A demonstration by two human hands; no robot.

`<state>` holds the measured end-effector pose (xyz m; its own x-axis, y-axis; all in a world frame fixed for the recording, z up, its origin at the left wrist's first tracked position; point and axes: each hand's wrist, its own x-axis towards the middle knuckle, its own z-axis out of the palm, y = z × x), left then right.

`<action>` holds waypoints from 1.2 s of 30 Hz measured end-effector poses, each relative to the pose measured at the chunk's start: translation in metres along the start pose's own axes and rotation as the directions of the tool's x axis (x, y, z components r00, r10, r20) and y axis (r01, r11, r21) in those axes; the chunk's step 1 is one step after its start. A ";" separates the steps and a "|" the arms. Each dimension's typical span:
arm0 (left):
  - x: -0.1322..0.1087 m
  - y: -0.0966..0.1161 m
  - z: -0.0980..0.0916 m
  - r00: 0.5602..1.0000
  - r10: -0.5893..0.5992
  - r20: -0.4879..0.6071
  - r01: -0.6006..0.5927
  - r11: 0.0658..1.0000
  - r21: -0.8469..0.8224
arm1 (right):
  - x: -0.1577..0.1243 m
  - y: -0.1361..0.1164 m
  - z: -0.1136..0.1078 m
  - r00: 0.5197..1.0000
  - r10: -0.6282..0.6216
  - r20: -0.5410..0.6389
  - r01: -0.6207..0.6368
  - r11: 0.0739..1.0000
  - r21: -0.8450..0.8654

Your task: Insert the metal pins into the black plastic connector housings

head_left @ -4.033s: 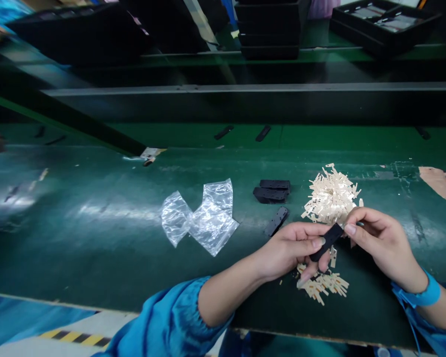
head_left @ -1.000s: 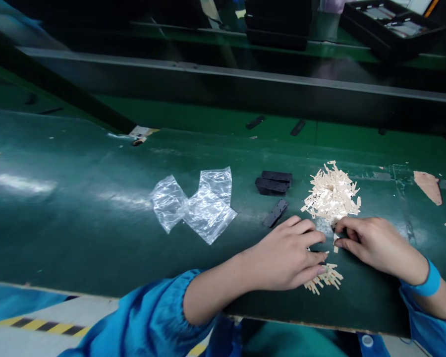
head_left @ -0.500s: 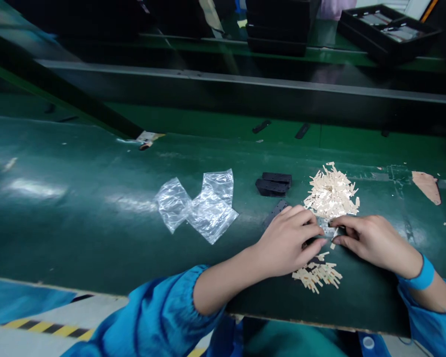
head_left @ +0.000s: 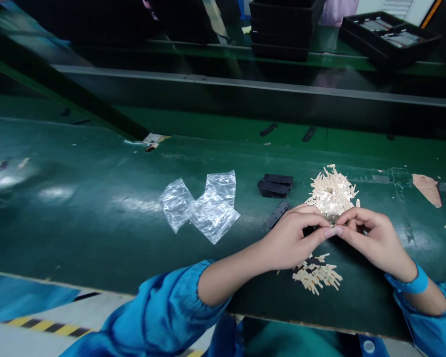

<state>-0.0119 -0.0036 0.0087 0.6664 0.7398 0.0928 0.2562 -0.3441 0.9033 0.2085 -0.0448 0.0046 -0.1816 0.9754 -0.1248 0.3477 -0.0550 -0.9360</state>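
Bench (head_left: pixel 115 248), green-topped; near edge runs low across the view, both sleeves reaching over it. Left hand (head_left: pixel 295 235) and right hand (head_left: pixel 375 235) meet tip to tip, each in a narrow thumb-and-finger pinch on one tiny piece (head_left: pixel 333 226). Piece sits above the bench, between the large pile of pale strips (head_left: pixel 331 192) just beyond and the small pile (head_left: pixel 321 277) on the near side. Small pile well in from the near edge.

To the left: stacked black parts (head_left: pixel 275 186), a strip of green between them and the large pile. Single black part (head_left: pixel 277 214) just beside the left hand. Transparent bags (head_left: pixel 214 210) farther left, green surface showing between. Brown scrap (head_left: pixel 427 189) to the right, well apart from the right hand.

Hidden or cut off: most of the tiny piece, behind fingertips; its shape cannot be told. Whether the fingers touch the large pile, cannot tell. Dark part (head_left: pixel 312 260) in the small pile, mostly covered by strips. Right sleeve cut by the frame. Black tray (head_left: pixel 390 39) up back holds flat items, too small to identify.

Pale paper (head_left: pixel 156 140) at the foot of a post (head_left: pixel 96 116): any print too small to read.
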 end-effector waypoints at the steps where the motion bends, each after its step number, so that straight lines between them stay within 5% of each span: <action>1: 0.002 0.002 -0.004 1.000 0.022 0.022 -0.022 0.999 0.026 | 0.000 -0.001 0.000 1.000 0.020 0.006 -0.020 0.998 0.055; 7: 0.012 0.016 -0.024 0.952 0.082 0.294 -0.188 0.917 0.352 | -0.002 -0.009 -0.006 0.961 0.123 0.246 -0.150 0.984 0.092; 11: 0.013 0.017 -0.023 0.928 0.115 0.354 -0.257 0.886 0.386 | -0.003 -0.011 -0.005 0.956 0.116 0.269 -0.143 0.986 0.086; 13: 0.011 0.013 -0.018 0.948 0.129 0.291 -0.232 0.906 0.354 | -0.003 -0.010 -0.004 0.969 0.089 0.230 -0.109 0.991 0.076; 15: 0.009 0.009 -0.012 0.989 0.102 0.106 -0.131 0.938 0.322 | -0.004 -0.007 -0.003 0.987 0.058 0.149 -0.066 0.996 0.052; 18: 0.007 0.004 -0.004 0.992 0.039 -0.123 -0.007 0.969 0.246 | -0.005 -0.003 0.000 1.000 -0.013 -0.007 0.013 1.000 -0.006; 24: 0.005 0.001 0.002 0.987 0.132 -0.090 -0.114 0.978 0.177 | -0.006 -0.002 0.005 0.984 -0.129 -0.123 0.113 0.986 -0.125; 36: 0.002 0.005 0.002 0.959 0.281 -0.026 -0.237 0.853 0.465 | -0.007 -0.005 0.007 0.972 -0.197 -0.125 0.170 0.966 -0.196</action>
<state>-0.0081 -0.0049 0.0123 0.6928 0.6283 0.3539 0.3858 -0.7376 0.5542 0.2012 -0.0526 0.0073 -0.1296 0.9861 0.1039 0.4855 0.1544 -0.8605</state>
